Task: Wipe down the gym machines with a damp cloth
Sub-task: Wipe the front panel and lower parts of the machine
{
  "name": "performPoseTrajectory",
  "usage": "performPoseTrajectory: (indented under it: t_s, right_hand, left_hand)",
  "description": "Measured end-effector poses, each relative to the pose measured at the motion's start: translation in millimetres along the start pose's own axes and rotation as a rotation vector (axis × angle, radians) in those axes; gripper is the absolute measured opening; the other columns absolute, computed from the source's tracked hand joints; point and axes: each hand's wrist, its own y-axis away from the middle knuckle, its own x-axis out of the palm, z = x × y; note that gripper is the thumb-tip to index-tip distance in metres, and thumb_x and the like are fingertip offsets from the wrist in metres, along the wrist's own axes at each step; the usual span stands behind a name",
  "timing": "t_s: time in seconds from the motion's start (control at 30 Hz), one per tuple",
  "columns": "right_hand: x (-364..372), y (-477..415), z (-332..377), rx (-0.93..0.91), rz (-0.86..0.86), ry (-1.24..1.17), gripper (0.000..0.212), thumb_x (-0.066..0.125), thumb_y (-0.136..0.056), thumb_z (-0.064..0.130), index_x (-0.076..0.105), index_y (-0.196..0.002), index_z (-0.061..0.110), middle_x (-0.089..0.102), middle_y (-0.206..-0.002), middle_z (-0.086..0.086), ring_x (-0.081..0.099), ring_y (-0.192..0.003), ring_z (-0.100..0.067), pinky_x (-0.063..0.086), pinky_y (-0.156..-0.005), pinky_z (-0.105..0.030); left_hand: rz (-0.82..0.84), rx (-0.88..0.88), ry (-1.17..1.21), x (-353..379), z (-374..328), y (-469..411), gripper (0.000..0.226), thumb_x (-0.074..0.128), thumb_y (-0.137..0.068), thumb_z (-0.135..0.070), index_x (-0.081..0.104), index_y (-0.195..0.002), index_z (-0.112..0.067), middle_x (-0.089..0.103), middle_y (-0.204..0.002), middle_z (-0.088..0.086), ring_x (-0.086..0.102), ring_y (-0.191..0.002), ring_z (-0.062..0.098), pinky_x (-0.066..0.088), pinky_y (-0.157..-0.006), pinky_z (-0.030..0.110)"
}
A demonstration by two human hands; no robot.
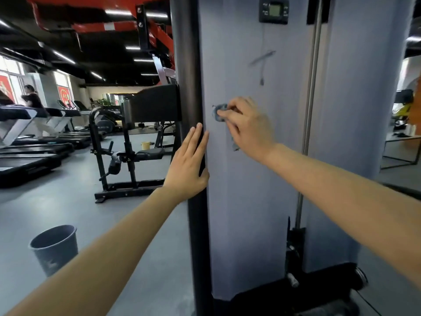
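A tall gym machine with a pale grey shroud panel (246,190) and a black upright post (193,76) fills the middle of the head view. My right hand (247,130) grips a small crumpled grey-blue cloth (219,112) and holds it against the panel at about chest height. A corner of the cloth hangs below the wrist. My left hand (188,166) lies flat with straight fingers against the black post, just left of the panel. A small digital display (274,10) sits at the top of the panel.
A dark grey bucket (53,247) stands on the floor at lower left. A black bench frame (127,156) stands behind the post, treadmills (34,151) line the left side with a person on one. A steel guide rod (309,110) runs down the panel's right side.
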Motion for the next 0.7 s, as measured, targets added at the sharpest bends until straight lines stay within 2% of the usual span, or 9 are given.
performPoseTrajectory:
  t_s: [0.13,0.23,0.33,0.43,0.53,0.63,0.7]
  right_hand:
    - [20.0,91.1,19.0,0.012,0.081,-0.061,0.027,0.066,-0.102,0.008,0.074,-0.126,0.014,0.065,-0.118,-0.007,0.059,-0.100,-0.030,0.056,-0.066,-0.042]
    - [33.8,151.3,26.0,-0.074,0.256,-0.075,0.036,0.063,-0.100,0.000,0.068,-0.134,0.011,0.062,-0.125,-0.010,0.057,-0.107,-0.032,0.061,-0.070,-0.046]
    - [25.8,163.6,25.2,-0.204,0.375,-0.088,0.044,0.067,-0.094,-0.005,0.067,-0.136,0.008,0.061,-0.125,-0.013,0.058,-0.106,-0.033,0.061,-0.077,-0.043]
    - [19.8,134.3,18.3,-0.187,0.266,-0.068,0.034,0.068,-0.094,-0.004,0.073,-0.125,0.007,0.066,-0.114,-0.015,0.062,-0.095,-0.034,0.054,-0.083,-0.037]
    - [25.0,118.6,18.9,-0.027,0.146,-0.058,0.026,0.061,-0.103,0.004,0.075,-0.124,0.011,0.067,-0.113,-0.011,0.061,-0.094,-0.033,0.056,-0.072,-0.045]
    - [37.6,150.4,36.8,0.112,0.093,-0.096,0.023,0.062,-0.106,0.009,0.077,-0.123,0.013,0.068,-0.114,-0.008,0.060,-0.094,-0.031,0.056,-0.071,-0.045]
    - [45.2,197.3,52.0,0.157,0.149,-0.152,0.025,0.060,-0.107,0.009,0.076,-0.126,0.014,0.067,-0.117,-0.007,0.060,-0.097,-0.030,0.056,-0.074,-0.044]
  left_hand:
    - [-0.015,-0.018,0.014,18.2,-3.4,25.1,0.101,0.056,-0.086,0.004,0.007,-0.172,-0.015,-0.009,-0.180,0.002,-0.011,-0.166,0.019,0.004,-0.130,0.028]
    - [0.006,-0.047,0.031,29.9,-8.3,43.8,0.102,0.054,-0.084,0.006,0.007,-0.172,-0.016,-0.011,-0.180,0.000,-0.012,-0.166,0.020,0.018,-0.130,0.037]
    - [0.041,-0.061,0.030,40.4,-12.0,63.5,0.101,0.055,-0.086,0.005,0.008,-0.172,-0.016,-0.012,-0.180,-0.001,-0.012,-0.166,0.020,0.022,-0.129,0.042]
    - [0.059,-0.066,0.035,52.6,-16.8,81.9,0.098,0.055,-0.086,0.005,0.012,-0.172,-0.014,-0.007,-0.180,0.002,-0.009,-0.166,0.022,0.019,-0.130,0.041]
    - [0.060,-0.079,0.046,66.3,-22.6,99.2,0.094,0.055,-0.088,0.003,0.014,-0.171,-0.011,-0.003,-0.180,0.004,-0.008,-0.166,0.024,0.010,-0.132,0.035]
    - [0.067,-0.102,0.077,80.9,-28.0,119.4,0.091,0.052,-0.089,0.004,0.015,-0.171,-0.009,0.000,-0.180,0.006,-0.006,-0.167,0.026,0.006,-0.133,0.033]
    - [0.083,-0.124,0.099,90.7,-30.8,135.0,0.090,0.050,-0.088,0.005,0.016,-0.170,-0.007,-0.001,-0.180,0.007,-0.005,-0.167,0.026,0.004,-0.132,0.030]
